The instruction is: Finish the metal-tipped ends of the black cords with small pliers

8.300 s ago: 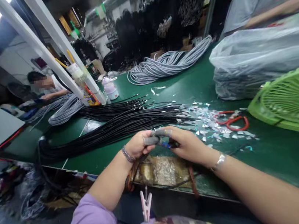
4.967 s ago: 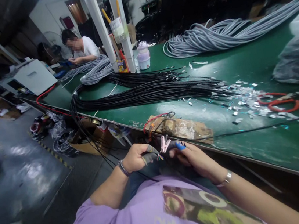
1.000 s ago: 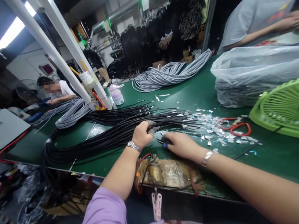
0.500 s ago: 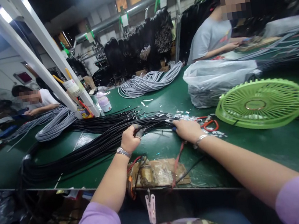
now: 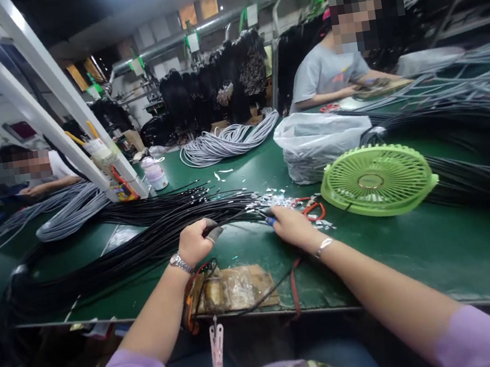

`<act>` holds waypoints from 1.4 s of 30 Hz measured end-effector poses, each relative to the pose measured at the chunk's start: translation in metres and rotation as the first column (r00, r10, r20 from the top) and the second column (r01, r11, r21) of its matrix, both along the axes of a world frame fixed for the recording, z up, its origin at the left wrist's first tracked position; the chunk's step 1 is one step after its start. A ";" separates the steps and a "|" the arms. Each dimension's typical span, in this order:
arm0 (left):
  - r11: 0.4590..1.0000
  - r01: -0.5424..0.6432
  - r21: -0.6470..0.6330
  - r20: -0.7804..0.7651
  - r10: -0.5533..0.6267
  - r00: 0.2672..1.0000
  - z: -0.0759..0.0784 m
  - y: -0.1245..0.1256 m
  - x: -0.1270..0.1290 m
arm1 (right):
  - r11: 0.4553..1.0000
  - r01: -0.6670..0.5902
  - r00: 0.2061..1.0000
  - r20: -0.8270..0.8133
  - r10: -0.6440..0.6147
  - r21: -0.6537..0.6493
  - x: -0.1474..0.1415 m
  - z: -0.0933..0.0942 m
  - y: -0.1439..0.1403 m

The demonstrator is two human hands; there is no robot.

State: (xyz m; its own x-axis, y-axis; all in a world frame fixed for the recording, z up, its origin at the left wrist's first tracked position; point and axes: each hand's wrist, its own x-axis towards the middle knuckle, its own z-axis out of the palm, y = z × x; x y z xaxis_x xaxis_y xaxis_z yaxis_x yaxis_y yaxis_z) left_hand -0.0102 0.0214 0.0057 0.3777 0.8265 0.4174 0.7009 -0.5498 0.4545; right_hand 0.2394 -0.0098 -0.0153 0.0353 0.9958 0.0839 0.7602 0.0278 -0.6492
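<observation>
A black cable [image 5: 240, 220] bows slightly between my two hands above the green table. My left hand [image 5: 195, 244] is closed around it, with dark finger covers on the thumb and a finger. My right hand [image 5: 291, 225] pinches the cable near its end, a blue cover on one fingertip. Behind and to the left of them lies a thick bundle of black cables [image 5: 114, 259], whose ends reach a scatter of small white scraps [image 5: 269, 197]. Red-handled scissors [image 5: 316, 209] lie just beyond my right hand, their blades hidden among scraps.
A green fan [image 5: 376, 180] and a white plastic bag [image 5: 305, 157] stand on the right. Near the front edge is a taped cardboard block [image 5: 232, 288] with a wire. Grey cable coils [image 5: 234, 139] lie farther back. Two people sit across the table [image 5: 420, 262].
My hands now hold a cable stretched between them, slightly raised from the bundle. The whole view has shifted, so things appear farther left.
</observation>
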 end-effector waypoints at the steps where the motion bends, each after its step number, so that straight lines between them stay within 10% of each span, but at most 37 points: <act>1: 0.999 -0.032 -0.034 -0.034 0.031 0.999 0.003 -0.004 0.002 | 1.000 -0.002 0.997 -0.077 0.002 -0.001 0.002 0.000 0.002; 4: 0.991 -0.029 -0.133 -0.097 0.016 0.995 0.012 -0.012 0.009 | 0.999 -0.049 0.939 -0.341 0.049 0.007 -0.005 -0.001 0.001; 9: 0.940 0.104 -0.326 -0.204 -0.177 0.963 0.022 -0.017 0.023 | 0.970 -0.241 0.323 -0.943 0.081 0.000 -0.016 0.005 -0.005; 11: 0.917 0.170 -0.360 -0.225 -0.263 0.938 0.025 -0.019 0.033 | 0.959 -0.281 0.270 -0.961 0.062 -0.017 -0.016 0.008 -0.006; 18: 0.954 0.156 -0.254 -0.402 -0.251 0.881 0.025 -0.018 0.077 | 0.974 -0.222 0.351 -0.936 0.027 -0.056 -0.012 -0.002 -0.004; 22: 0.913 0.197 -0.356 -0.214 -0.285 0.934 0.006 -0.008 0.080 | 0.977 -0.190 0.375 -0.927 -0.021 -0.099 -0.009 -0.008 -0.005; 27: 0.689 0.375 -0.621 0.238 -0.289 0.927 -0.010 -0.002 0.070 | 0.973 -0.210 0.422 -0.907 0.006 -0.091 -0.009 -0.009 -0.009; 33: 0.380 0.479 -0.791 0.513 -0.015 0.858 -0.004 -0.002 0.067 | 0.979 -0.203 0.592 -0.796 0.125 0.002 -0.011 -0.011 -0.011; 42: 0.440 0.462 -0.770 0.563 0.128 0.817 0.003 -0.001 0.070 | 0.964 -0.244 0.739 -0.622 0.258 0.110 -0.013 -0.013 -0.012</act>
